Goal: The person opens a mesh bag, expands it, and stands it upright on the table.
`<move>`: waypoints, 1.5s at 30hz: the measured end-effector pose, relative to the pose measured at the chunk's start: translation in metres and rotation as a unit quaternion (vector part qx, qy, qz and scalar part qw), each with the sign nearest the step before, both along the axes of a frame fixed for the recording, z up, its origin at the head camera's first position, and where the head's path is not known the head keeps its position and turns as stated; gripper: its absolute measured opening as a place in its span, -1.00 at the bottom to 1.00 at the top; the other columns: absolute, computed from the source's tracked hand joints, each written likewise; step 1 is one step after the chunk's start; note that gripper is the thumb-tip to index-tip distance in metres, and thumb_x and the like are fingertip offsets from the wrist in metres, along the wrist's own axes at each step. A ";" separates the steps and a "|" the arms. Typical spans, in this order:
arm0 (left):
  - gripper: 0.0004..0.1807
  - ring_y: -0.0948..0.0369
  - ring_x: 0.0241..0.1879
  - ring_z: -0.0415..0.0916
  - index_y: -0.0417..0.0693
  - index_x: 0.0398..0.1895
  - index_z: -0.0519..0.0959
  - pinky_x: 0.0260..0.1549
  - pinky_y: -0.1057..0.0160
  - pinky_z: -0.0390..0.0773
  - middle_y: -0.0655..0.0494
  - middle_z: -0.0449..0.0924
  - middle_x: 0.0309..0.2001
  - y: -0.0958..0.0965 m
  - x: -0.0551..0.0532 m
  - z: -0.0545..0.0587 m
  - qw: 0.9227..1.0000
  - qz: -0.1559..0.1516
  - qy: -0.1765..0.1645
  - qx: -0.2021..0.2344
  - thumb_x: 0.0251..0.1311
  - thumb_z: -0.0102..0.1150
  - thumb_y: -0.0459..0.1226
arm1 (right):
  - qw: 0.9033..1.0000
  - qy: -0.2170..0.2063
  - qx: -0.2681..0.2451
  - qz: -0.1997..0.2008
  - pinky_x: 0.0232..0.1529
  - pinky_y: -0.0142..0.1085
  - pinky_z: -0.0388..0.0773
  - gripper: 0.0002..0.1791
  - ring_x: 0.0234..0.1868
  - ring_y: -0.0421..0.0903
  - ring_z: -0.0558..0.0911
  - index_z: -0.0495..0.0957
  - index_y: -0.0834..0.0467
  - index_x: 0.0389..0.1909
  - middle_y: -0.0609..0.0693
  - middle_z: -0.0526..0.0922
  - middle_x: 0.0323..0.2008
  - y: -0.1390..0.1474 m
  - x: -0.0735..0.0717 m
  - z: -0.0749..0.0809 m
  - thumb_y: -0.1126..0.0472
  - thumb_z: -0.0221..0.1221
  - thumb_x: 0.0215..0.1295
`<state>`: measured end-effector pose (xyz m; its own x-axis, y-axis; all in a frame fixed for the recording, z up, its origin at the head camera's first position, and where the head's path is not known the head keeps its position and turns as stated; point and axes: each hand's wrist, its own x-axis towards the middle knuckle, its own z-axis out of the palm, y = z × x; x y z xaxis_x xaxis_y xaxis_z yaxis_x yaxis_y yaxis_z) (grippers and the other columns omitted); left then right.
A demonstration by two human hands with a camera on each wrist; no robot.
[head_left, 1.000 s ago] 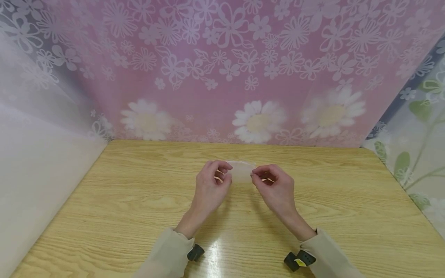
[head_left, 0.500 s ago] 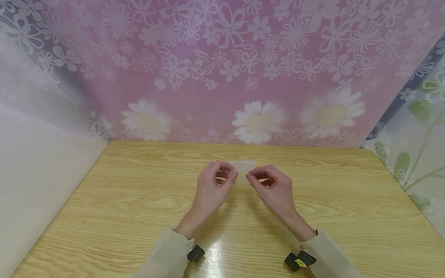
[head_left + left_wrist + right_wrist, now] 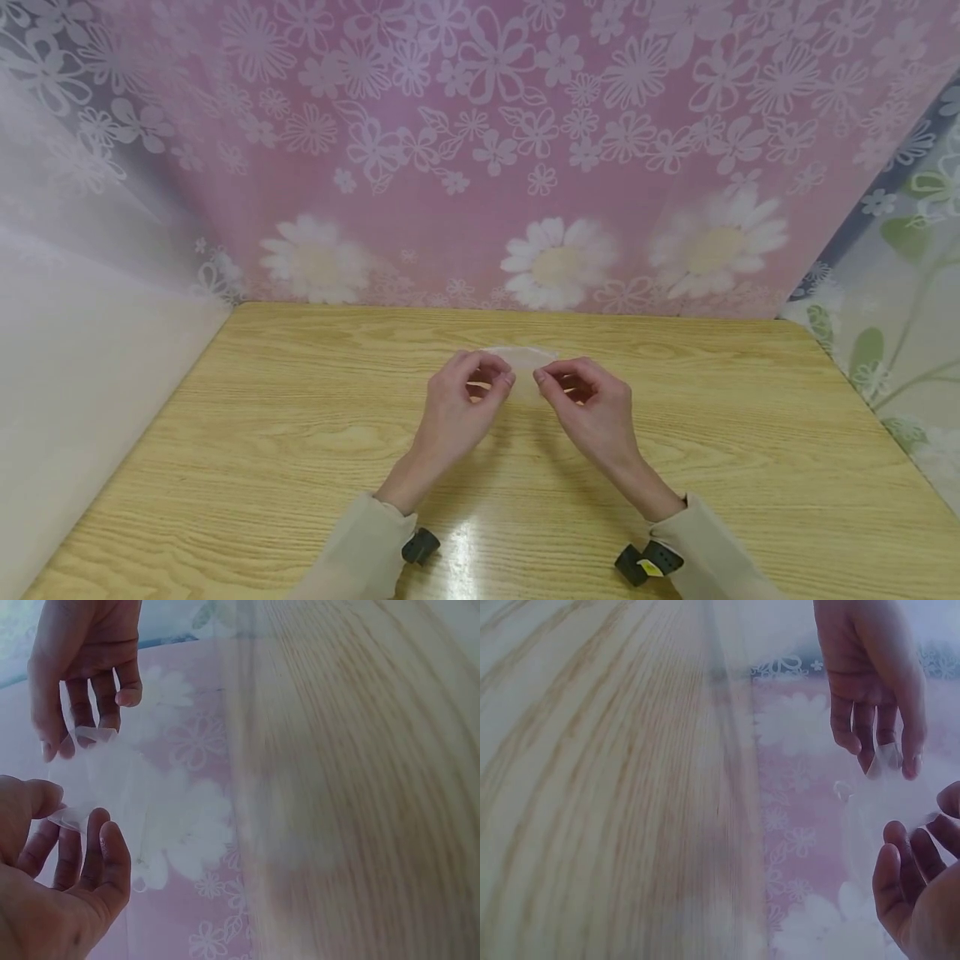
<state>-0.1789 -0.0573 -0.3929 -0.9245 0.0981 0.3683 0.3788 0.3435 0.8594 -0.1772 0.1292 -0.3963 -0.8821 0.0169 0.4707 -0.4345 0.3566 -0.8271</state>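
Observation:
Between my two hands is a small, thin, see-through plastic bag, held up over the table. My left hand pinches its near left part between thumb and fingers. Opposite, my right hand pinches the right part in the same way, with a narrow gap between the two sets of fingertips. In the left wrist view the clear bag spans both hands, and the pattern behind shows through it. From the right wrist view, the film of the bag hangs pale and folded at the fingertips.
A wood-grain table lies beneath. Behind its far edge hangs a pink flowered curtain. White cloth stands at the left side, leaf-patterned cloth at the right. Black straps with small devices sit at both wrists.
Both hands have drawn closer together, and the bag's top edge now bows upward in a wider arc between them. The forearms have hardly moved.

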 end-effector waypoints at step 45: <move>-0.91 0.16 0.11 0.62 -0.05 -0.16 0.70 -0.03 0.11 0.72 0.09 0.54 0.15 -0.005 -0.001 -0.002 0.997 -0.025 -0.012 0.071 0.31 0.35 -0.30 | 0.982 -0.147 -0.116 0.007 -0.13 -0.42 0.72 -0.71 -0.21 -0.26 0.76 0.67 0.27 -0.02 -0.04 0.71 -0.10 0.013 -0.005 0.003 0.30 0.41 0.25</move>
